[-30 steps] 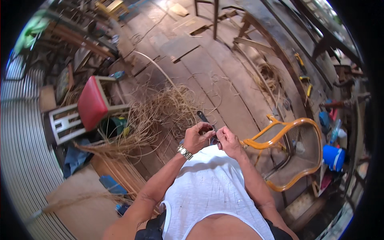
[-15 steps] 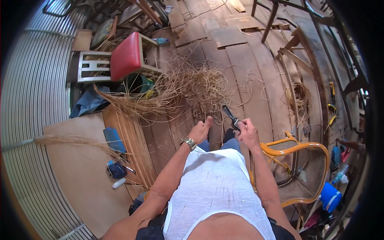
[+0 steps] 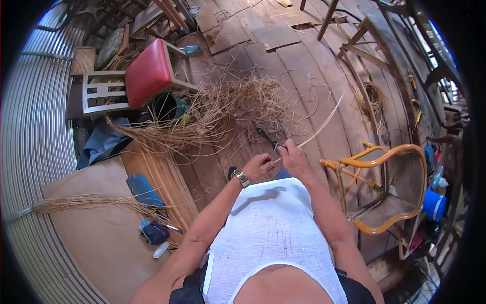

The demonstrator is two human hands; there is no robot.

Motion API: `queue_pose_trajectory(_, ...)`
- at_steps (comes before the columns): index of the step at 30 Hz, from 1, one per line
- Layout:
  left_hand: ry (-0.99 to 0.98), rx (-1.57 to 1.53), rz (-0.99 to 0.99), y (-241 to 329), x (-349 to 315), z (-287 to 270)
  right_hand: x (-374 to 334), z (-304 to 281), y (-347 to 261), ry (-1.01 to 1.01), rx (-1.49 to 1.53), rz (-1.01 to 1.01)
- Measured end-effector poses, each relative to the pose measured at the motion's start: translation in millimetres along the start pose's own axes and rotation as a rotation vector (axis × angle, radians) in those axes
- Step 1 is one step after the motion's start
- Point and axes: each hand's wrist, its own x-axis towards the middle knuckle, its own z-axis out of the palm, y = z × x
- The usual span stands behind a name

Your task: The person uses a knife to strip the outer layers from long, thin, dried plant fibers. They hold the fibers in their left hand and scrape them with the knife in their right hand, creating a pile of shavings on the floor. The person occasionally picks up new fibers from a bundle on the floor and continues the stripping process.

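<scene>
In front of my waist, both hands are close together. My left hand [image 3: 259, 166] is closed on the near end of a thin pale cane strip [image 3: 324, 124]; a metal watch is on its wrist. The strip passes by the fingers of my right hand [image 3: 294, 161] and curves out to the far right. My right hand is closed on a black-handled knife [image 3: 264, 136], whose dark handle points away from me to the left. Its blade is mostly hidden by the fingers. Beyond the hands, a tangled heap of cane strips [image 3: 253, 101] lies on the plank floor.
A red-seated chair [image 3: 148, 71] lies tipped at the far left, beside a dark green bucket [image 3: 169, 107]. A bundle of cane [image 3: 96, 202] crosses a board [image 3: 76, 228] on the left. A rattan chair [image 3: 387, 190] lies at the right near a blue bucket [image 3: 434, 204].
My hands have come together, and my right hand has moved left with the knife. A pale cane strip now stretches between and past them. The view has shifted slightly.
</scene>
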Motion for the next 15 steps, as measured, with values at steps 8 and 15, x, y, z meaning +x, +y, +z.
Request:
queue_pose_trajectory(8,-0.095,0.425,-0.233,-54.1,-222.9,-231.3,-11.7,25.1,50.6,-0.187,-0.116,0.138)
queue_pose_trajectory(15,0.265,1.055,-0.603,-121.2,-408.7,-394.0,-12.7,-125.1,111.0,-0.005,-0.417,0.442)
